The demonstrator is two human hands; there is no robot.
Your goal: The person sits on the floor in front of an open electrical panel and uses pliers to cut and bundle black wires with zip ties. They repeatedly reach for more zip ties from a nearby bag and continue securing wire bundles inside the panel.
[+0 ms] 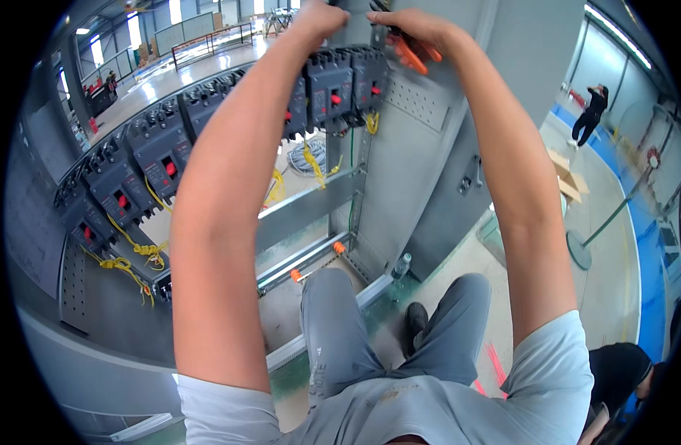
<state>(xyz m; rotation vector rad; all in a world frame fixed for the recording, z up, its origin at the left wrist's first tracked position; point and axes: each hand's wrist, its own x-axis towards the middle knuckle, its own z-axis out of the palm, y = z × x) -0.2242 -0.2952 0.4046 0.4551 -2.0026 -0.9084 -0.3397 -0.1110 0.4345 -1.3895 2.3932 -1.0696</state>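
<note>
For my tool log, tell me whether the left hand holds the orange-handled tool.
No, the orange-handled tool is in the right hand.

From my own head, wide fisheye view facing steeply down, my grey-clad legs (453,322) close at lower center, my left hand (324,18) and right hand (415,25) along the top edge, hall floor (146,93) distant at upper left

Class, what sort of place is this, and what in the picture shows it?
Probably a factory or workshop for electrical equipment: a row of dark switches in an open metal cabinet, bundled yellow wires hanging below them, and a wide, shiny floor beyond.
</note>
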